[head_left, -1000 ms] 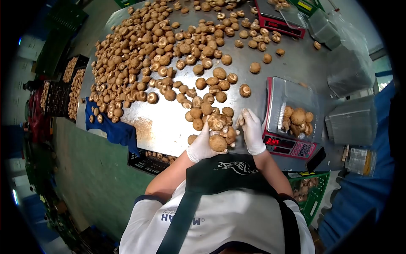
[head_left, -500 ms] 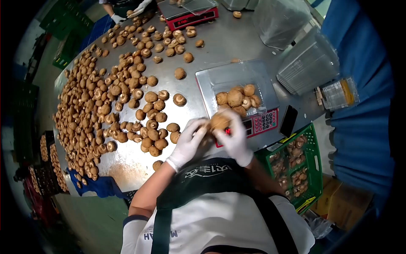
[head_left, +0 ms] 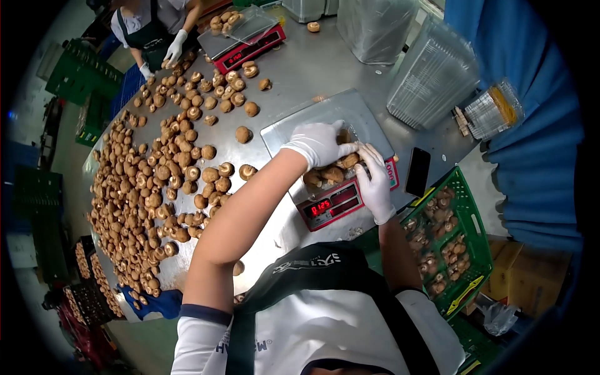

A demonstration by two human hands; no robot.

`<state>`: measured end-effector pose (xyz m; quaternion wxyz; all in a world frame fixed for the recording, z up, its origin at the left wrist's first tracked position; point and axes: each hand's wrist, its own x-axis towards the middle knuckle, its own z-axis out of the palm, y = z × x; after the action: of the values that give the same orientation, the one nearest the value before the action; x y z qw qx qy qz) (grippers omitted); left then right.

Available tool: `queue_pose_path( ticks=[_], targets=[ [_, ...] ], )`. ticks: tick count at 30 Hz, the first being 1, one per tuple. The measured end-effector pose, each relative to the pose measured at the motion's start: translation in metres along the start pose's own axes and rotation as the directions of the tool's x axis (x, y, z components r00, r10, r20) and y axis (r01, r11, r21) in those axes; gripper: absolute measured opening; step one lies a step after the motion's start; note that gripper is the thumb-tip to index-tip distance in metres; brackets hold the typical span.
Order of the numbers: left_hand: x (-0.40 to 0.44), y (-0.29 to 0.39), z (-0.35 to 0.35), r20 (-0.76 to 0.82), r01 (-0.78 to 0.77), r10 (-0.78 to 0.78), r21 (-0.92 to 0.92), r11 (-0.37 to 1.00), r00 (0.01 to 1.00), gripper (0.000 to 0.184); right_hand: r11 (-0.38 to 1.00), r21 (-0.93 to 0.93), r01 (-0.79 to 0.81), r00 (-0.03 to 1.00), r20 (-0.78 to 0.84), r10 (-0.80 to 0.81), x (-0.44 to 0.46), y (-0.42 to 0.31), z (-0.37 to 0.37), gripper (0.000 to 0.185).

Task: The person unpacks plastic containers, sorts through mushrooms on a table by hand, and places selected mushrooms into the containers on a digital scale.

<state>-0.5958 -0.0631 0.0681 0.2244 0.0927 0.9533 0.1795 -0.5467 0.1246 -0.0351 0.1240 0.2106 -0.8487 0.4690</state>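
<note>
Two hands (head_left: 315, 144) partly hide mushrooms (head_left: 332, 174), grip unclear | phone (head_left: 417, 172) beside scale (head_left: 332, 207) | green crate (head_left: 480, 240) nearby

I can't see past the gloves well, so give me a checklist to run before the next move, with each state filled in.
1. Hands at the near scale: ok; left hand over its plate, right hand by the mushrooms.
2. Clear view of those mushrooms: not ok; the hands cover part of them.
3. Firm grip in either hand: cannot tell; fingertip contact is partly hidden.
4. Display lit: ok; red digits show.
5. Phone clear of the hands: ok; it lies to the right of the scale, apart from the right hand.
6. Spare clear trays available: ok; a nested stack is on the table's right side.
</note>
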Motion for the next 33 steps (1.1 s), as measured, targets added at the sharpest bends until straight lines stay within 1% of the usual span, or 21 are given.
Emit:
queue_pose_path(
  ticks=[2, 3, 4, 6, 7, 8, 10, 12, 13, 14, 15, 16, 18, 20, 23, 25, 26, 28, 30, 32, 33],
  targets=[
    [0.002, -0.020, 0.010, -0.151, -0.018, -0.006, -0.156, 0.988, 0.989, 0.073, 1.000, 0.010, 0.016, 0.998, -0.054, -0.016, 0.000, 0.003, -0.006, 0.034],
    [-0.006, -0.028, 0.011, -0.264, -0.073, -0.002, -0.272, 0.960, 0.965, 0.073, 0.994, 0.075, -0.078, 0.990, -0.112, 0.086, -0.001, 0.003, -0.010, 0.031],
    [-0.014, -0.037, 0.015, -0.291, -0.085, -0.076, -0.504, 0.859, 0.954, 0.069, 0.975, 0.145, -0.169, 0.968, -0.161, 0.192, -0.003, 0.003, -0.013, 0.029],
    [-0.033, -0.062, 0.029, -0.286, -0.135, -0.236, -0.854, 0.503, 0.929, 0.061, 0.884, 0.389, -0.259, 0.909, -0.211, 0.359, -0.007, 0.014, -0.016, 0.027],
    [-0.044, -0.081, 0.042, -0.279, -0.193, -0.282, -0.935, 0.296, 0.918, 0.055, 0.852, 0.454, -0.262, 0.891, -0.224, 0.394, -0.008, 0.016, -0.019, 0.026],
    [-0.056, -0.102, 0.058, -0.262, -0.251, -0.326, -0.965, 0.076, 0.908, 0.049, 0.801, 0.538, -0.262, 0.863, -0.241, 0.445, -0.009, 0.018, -0.020, 0.025],
    [-0.095, -0.130, 0.091, -0.079, -0.269, -0.442, -0.882, -0.387, 0.894, 0.046, 0.747, 0.583, -0.319, 0.807, -0.246, 0.537, -0.014, 0.021, -0.025, 0.023],
    [-0.130, -0.149, 0.132, 0.086, -0.332, -0.551, -0.718, -0.612, 0.830, 0.046, 0.699, 0.632, -0.335, 0.773, -0.240, 0.587, -0.022, 0.030, -0.028, 0.020],
    [-0.148, -0.154, 0.157, 0.081, -0.322, -0.538, -0.723, -0.611, 0.839, 0.046, 0.697, 0.632, -0.337, 0.772, -0.238, 0.589, -0.025, 0.032, -0.028, 0.019],
    [-0.163, -0.154, 0.175, 0.145, -0.289, -0.465, -0.614, -0.734, 0.873, 0.046, 0.696, 0.632, -0.340, 0.771, -0.237, 0.591, -0.029, 0.035, -0.029, 0.018],
    [-0.176, -0.150, 0.193, 0.090, -0.257, -0.381, -0.595, -0.762, 0.920, 0.044, 0.688, 0.629, -0.362, 0.777, -0.204, 0.595, -0.035, 0.042, -0.031, 0.018],
    [-0.187, -0.143, 0.208, 0.030, -0.221, -0.292, -0.579, -0.785, 0.956, 0.042, 0.680, 0.626, -0.382, 0.782, -0.173, 0.599, -0.040, 0.050, -0.032, 0.018],
    [-0.203, -0.123, 0.221, 0.161, -0.178, -0.325, -0.578, -0.796, 0.932, 0.040, 0.668, 0.642, -0.375, 0.793, -0.152, 0.591, -0.043, 0.051, -0.030, 0.019],
    [-0.209, -0.111, 0.229, 0.185, -0.163, -0.308, -0.545, -0.822, 0.933, 0.041, 0.661, 0.678, -0.320, 0.804, -0.174, 0.568, -0.041, 0.043, -0.028, 0.019],
    [-0.205, -0.107, 0.234, 0.139, -0.169, -0.363, -0.698, -0.696, 0.921, 0.037, 0.661, 0.672, -0.332, 0.708, -0.286, 0.646, -0.033, 0.029, -0.019, 0.021],
    [-0.195, -0.108, 0.227, 0.135, -0.170, -0.402, -0.753, -0.635, 0.905, 0.035, 0.658, 0.659, -0.364, 0.752, -0.209, 0.625, -0.039, 0.038, -0.025, 0.022],
    [-0.191, -0.109, 0.222, 0.107, -0.183, -0.407, -0.769, -0.612, 0.907, 0.040, 0.658, 0.653, -0.376, 0.771, -0.173, 0.613, -0.042, 0.043, -0.027, 0.023],
    [-0.181, -0.102, 0.196, 0.040, -0.234, -0.419, -0.779, -0.582, 0.907, 0.039, 0.659, 0.644, -0.389, 0.757, -0.184, 0.627, -0.043, 0.043, -0.026, 0.025],
    [-0.166, -0.089, 0.169, -0.141, -0.276, -0.389, -0.907, -0.318, 0.911, 0.048, 0.652, 0.657, -0.379, 0.748, -0.197, 0.633, -0.042, 0.041, -0.023, 0.025],
    [-0.144, -0.071, 0.141, -0.323, -0.342, -0.365, -0.939, 0.011, 0.873, 0.048, 0.669, 0.634, -0.387, 0.752, -0.203, 0.627, -0.043, 0.041, -0.020, 0.025],
    [-0.133, -0.059, 0.123, -0.395, -0.336, -0.310, -0.914, 0.227, 0.865, 0.047, 0.675, 0.625, -0.393, 0.753, -0.202, 0.626, -0.040, 0.036, -0.018, 0.025]
  ],
)
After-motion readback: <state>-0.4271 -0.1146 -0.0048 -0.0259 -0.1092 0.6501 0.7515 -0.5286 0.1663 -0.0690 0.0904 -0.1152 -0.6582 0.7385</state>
